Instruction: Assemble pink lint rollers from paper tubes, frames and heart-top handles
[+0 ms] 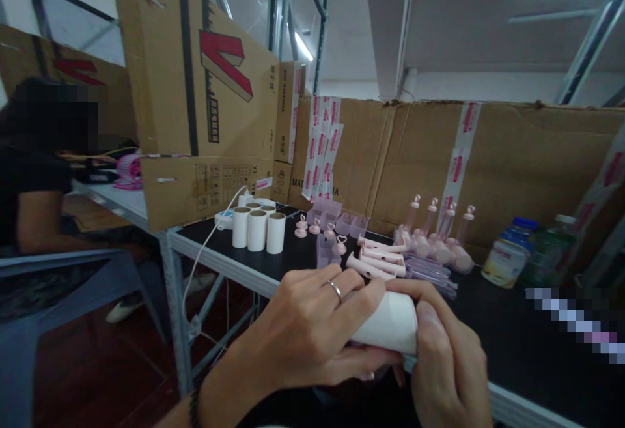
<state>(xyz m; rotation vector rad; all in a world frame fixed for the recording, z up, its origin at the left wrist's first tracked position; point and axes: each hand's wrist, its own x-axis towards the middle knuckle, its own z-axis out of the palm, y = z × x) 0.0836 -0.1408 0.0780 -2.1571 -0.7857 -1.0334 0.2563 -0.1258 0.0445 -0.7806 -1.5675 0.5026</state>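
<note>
A white cylinder (390,324) lies sideways between my two hands, in front of the black table (517,337). My left hand (317,324), with a ring on one finger, is wrapped over its left part. At the cylinder's right end, my right hand (446,350) grips it, thumb near the rim. Something pinkish shows small beneath my fingers, too hidden to make out. Just beyond my hands are pale pink tubes (383,260) and clear purple tubes (430,271). Small pink caps with loops (315,226) stand beside translucent purple blocks (326,249).
Several white tubes (257,230) stand at the table's left, by a white cable (198,262). Pink pieces with clear stems (442,239) stand at the back, left of a blue-lidded jar (508,252) and a green bottle (551,249). Cardboard walls (420,154) enclose the table. A person sits at far left.
</note>
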